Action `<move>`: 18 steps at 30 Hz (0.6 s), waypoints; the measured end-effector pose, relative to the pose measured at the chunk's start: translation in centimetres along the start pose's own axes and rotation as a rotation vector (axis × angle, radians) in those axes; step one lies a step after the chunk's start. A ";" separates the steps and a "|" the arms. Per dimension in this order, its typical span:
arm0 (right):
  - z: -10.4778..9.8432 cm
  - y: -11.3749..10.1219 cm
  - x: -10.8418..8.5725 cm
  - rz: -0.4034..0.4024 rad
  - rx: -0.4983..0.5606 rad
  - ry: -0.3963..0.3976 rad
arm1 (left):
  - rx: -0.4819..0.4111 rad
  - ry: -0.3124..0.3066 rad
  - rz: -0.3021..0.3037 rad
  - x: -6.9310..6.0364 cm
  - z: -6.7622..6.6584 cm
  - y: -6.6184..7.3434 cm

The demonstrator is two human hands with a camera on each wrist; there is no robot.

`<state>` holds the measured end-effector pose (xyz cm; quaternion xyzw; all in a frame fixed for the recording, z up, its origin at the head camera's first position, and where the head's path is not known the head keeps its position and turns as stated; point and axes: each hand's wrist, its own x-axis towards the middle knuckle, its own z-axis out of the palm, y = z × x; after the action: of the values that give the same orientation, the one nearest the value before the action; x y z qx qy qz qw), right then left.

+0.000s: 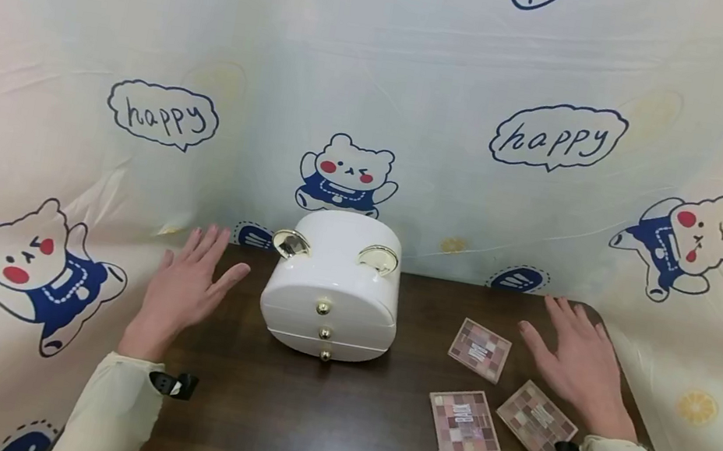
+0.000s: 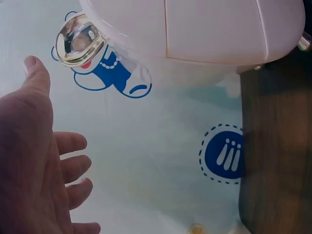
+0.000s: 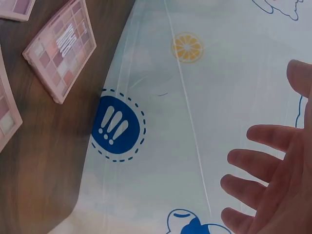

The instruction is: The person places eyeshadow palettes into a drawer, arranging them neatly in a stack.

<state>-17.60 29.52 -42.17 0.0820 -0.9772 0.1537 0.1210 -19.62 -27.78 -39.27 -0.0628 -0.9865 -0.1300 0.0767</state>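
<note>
A white rounded box [image 1: 332,284] with gold ear-like pieces and several gold knobs stands at the back middle of the table; its side [image 2: 204,29] fills the top of the left wrist view. My left hand [image 1: 184,288], fingers spread and empty, is left of the box without touching it. Over the table's right side my right hand [image 1: 577,362] is spread and empty. Beside it lie three square palettes: one behind [image 1: 480,350], one in front [image 1: 465,424], and one near my right wrist [image 1: 537,423]. The right wrist view shows my fingers [image 3: 248,170] apart, holding nothing.
The dark wooden table [image 1: 272,432] has its back edge against a pale printed cloth [image 1: 428,70] with bears and "happy" bubbles. The cloth also hangs along both sides. Dark straps with small devices are at both wrists [image 1: 173,384].
</note>
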 end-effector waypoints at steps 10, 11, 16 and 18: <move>0.2 -0.4 -0.5 0.055 0.131 0.042 | -0.222 0.082 -0.033 0.3 0.2 0.6; 0.3 -0.4 -0.6 0.071 0.146 0.039 | -0.234 0.083 -0.039 0.4 0.3 0.8; 1.0 -0.9 -0.9 0.130 0.225 0.047 | -0.325 0.053 -0.087 0.9 0.5 1.7; 1.3 -1.2 -1.0 0.147 0.259 0.062 | -0.365 0.038 -0.107 1.2 0.5 2.1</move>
<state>-16.64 28.14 -43.28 0.0206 -0.9484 0.2896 0.1278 -20.51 -25.51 -39.01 -0.0207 -0.9469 -0.3118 0.0754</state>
